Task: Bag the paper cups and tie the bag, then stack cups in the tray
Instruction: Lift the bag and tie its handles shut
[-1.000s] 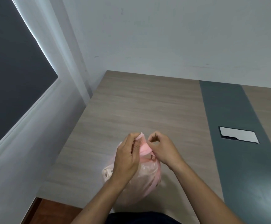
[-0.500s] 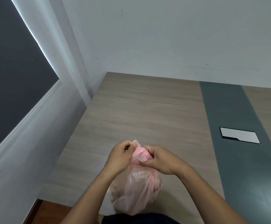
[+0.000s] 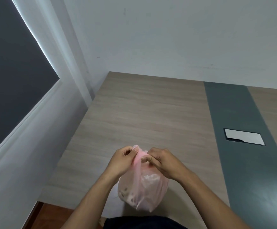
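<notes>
A translucent pink plastic bag (image 3: 142, 189) hangs bulging over the near edge of the wooden table (image 3: 142, 113). Pale rounded shapes show through its film; I cannot make them out as cups for sure. My left hand (image 3: 122, 161) pinches the bunched pink neck of the bag from the left. From the right, my right hand (image 3: 160, 161) grips the same twisted neck, fingers curled around it. Both hands meet at the top of the bag. No tray is in view.
A dark grey strip (image 3: 243, 138) runs down the table's right part, with a white rectangular cover plate (image 3: 244, 137) set in it. A white wall stands behind, and a dark window (image 3: 10, 71) with a white sill is at the left. Brown floor (image 3: 48, 217) shows below the table's edge.
The hands have dropped slightly toward me and closed tighter on the bag's neck. The bag has swung lower and hangs rounder below them.
</notes>
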A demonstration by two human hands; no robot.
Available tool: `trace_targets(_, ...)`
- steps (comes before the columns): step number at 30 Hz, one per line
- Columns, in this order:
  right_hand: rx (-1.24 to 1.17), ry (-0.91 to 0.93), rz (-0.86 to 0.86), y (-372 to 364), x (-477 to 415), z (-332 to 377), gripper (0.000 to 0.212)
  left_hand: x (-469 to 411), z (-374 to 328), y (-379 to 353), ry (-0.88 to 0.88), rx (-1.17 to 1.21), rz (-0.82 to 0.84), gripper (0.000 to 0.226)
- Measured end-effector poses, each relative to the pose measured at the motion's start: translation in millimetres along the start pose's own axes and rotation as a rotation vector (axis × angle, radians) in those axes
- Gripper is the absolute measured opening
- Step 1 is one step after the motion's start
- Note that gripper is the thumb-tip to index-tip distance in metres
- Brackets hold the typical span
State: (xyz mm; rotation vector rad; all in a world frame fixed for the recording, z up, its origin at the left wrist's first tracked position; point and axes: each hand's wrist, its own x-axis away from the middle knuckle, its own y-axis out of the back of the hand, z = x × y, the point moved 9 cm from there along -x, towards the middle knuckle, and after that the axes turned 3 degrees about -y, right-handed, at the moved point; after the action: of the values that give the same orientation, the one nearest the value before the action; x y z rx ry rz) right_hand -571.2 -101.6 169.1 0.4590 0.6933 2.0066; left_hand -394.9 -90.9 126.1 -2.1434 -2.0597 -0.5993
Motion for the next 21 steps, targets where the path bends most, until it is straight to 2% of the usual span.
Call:
trace_targets(3, 0.124, -0.033, 0.013, -8, -1, -19, 0.079, -3, 10, 3, 0.006, -0.062, -0.057, 0.053)
trace_targets(4, 0.16, -0.057, 0.015, -10, 0, -28, 0.078, -3, 12, 4, 0.002, -0.107, -0.08, 0.051)
trace_targets(7, 0.297, -0.113, 0.035, -12, 2, -50, 0.058, -6, 19, 11, -0.021, -0.294, -0.189, 0.043)
trace_targets(8, 0.324, -0.153, 0.06, -12, 4, -58, 0.059, -6, 23, 14, -0.017, -0.322, -0.222, 0.041)
trace_targets(11, 0.387, -0.258, 0.097, -8, 13, -76, 0.083, -9, 36, 27, 0.013, -0.351, -0.292, 0.039)
trace_targets(13, 0.44, -0.3, 0.082, -2, 19, -87, 0.088, -10, 39, 35, 0.008, -0.403, -0.324, 0.04)
trace_targets(18, 0.561, -0.259, 0.031, 2, 23, -95, 0.064, -17, 54, 52, 0.07, -0.489, -0.379, 0.034)
trace_targets(21, 0.407, -0.204, -0.011, 3, 23, -80, 0.053, -14, 48, 50, -0.004, -0.462, -0.403, 0.032)
